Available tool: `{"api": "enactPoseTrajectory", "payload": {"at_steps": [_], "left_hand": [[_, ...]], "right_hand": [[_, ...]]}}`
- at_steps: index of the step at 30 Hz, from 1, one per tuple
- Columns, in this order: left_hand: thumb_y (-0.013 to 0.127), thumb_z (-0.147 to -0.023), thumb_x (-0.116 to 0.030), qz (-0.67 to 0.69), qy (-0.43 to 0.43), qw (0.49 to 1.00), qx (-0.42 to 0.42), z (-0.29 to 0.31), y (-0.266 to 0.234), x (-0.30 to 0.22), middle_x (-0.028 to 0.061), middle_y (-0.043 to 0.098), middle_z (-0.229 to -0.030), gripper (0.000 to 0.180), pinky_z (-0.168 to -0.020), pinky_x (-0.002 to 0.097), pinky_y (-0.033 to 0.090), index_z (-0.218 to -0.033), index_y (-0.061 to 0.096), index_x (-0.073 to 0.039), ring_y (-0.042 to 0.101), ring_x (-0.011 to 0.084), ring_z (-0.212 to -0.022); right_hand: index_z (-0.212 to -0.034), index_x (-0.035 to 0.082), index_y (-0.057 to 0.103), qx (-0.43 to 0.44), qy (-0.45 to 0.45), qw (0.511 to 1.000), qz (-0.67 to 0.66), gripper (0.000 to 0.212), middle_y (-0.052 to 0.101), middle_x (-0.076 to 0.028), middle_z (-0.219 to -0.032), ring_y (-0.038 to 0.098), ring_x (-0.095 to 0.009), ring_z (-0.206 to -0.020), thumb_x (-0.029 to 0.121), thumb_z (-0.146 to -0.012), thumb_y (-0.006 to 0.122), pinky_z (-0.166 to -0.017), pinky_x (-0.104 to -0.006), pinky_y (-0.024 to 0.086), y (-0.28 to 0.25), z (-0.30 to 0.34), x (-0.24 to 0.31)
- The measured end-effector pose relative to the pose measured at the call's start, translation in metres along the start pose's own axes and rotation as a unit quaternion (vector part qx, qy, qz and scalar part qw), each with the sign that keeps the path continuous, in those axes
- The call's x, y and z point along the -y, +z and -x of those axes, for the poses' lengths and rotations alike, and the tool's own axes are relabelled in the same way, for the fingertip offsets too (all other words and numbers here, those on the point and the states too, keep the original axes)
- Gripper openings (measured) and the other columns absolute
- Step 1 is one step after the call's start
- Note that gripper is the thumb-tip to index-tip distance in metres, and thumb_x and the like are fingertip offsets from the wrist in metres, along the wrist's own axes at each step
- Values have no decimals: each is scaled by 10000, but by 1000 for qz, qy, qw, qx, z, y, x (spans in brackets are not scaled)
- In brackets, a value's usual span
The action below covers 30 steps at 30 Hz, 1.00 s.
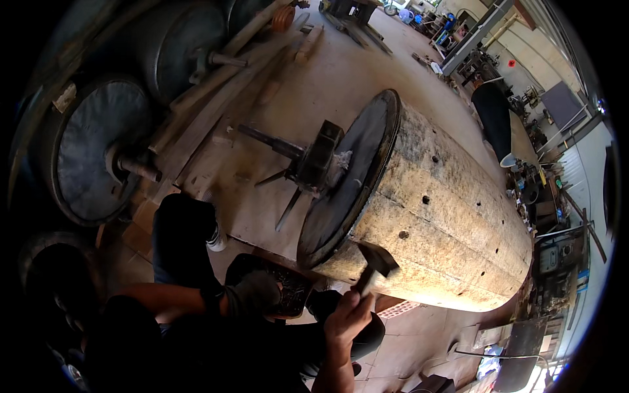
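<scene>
My right hand [348, 318], bare, grips a hammer [377, 261] by its handle, with the dark head raised close to the near lower side of a large drum [445, 209]. The drum lies on its side, its pale, stained surface seamed and dotted with dark holes. A dark round end plate faces left, and a shaft with a black block [321, 154] juts from it. My left hand [254, 293], in a grey glove, is at a dark tray [298, 308] that holds many small dark pieces, perhaps nails. Its fingers are mostly hidden in shadow.
Dark metal drums [98, 150] with protruding shafts stand at the left. Long wooden planks [229, 92] lie beside them on the floor. A perforated red brick [398, 309] sits under the drum's near side. Cluttered machinery and tools line the right wall.
</scene>
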State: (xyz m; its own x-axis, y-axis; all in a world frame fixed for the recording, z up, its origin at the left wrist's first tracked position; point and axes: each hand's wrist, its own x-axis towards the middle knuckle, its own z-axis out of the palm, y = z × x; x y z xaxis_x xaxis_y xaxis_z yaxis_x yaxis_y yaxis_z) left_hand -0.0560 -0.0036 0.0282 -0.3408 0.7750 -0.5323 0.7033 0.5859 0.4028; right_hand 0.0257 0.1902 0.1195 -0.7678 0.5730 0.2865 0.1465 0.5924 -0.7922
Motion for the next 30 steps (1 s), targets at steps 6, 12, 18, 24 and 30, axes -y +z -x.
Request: {"api": "enactPoseTrajectory", "payload": {"at_steps": [6, 12, 18, 24, 30], "left_hand": [[615, -886, -249, 48, 116, 977, -175, 17, 13, -3, 108, 586, -923, 193, -670, 412, 521, -996, 646, -93, 643, 262, -773], [645, -851, -229, 178, 158, 939, -249, 35, -14, -11, 89, 543, -896, 171, -618, 390, 489, -907, 568, -87, 614, 265, -724], [721, -784, -128, 203, 133, 874, -421, 50, -78, -23, 97, 581, -790, 172, -617, 418, 494, -877, 585, -80, 635, 335, -709], [682, -870, -133, 237, 177, 721, -626, 18, -181, -11, 81, 554, -736, 158, -565, 363, 472, -915, 548, -63, 603, 250, -649], [669, -864, -71, 99, 262, 635, -720, -53, -298, -27, 71, 550, -824, 183, -569, 358, 491, -920, 496, -80, 606, 200, -674]], "right_hand": [[-931, -10, 514, 0, -44, 990, 132, 409, 512, -33, -585, 459, -116, -477, 372, -1065, 457, -452, -258, 323, 15, -3, -7], [-933, -10, 508, -67, -36, 996, -51, 273, 592, -263, -650, 594, -458, -551, 243, -1013, 574, -468, -474, 435, 15, 8, 8], [-949, -29, 532, -74, -2, 997, -29, 339, 550, -201, -583, 559, -356, -497, 294, -1050, 507, -457, -438, 382, 14, 7, 1], [-865, 63, 510, 99, 166, 934, -300, 438, 426, 15, -589, 374, -116, -427, 448, -1072, 482, -376, -277, 308, 9, -16, -13], [-873, 101, 469, 146, 211, 890, -378, 452, 357, 13, -597, 367, -108, -444, 508, -1069, 451, -394, -278, 330, 27, -12, 11]]}}
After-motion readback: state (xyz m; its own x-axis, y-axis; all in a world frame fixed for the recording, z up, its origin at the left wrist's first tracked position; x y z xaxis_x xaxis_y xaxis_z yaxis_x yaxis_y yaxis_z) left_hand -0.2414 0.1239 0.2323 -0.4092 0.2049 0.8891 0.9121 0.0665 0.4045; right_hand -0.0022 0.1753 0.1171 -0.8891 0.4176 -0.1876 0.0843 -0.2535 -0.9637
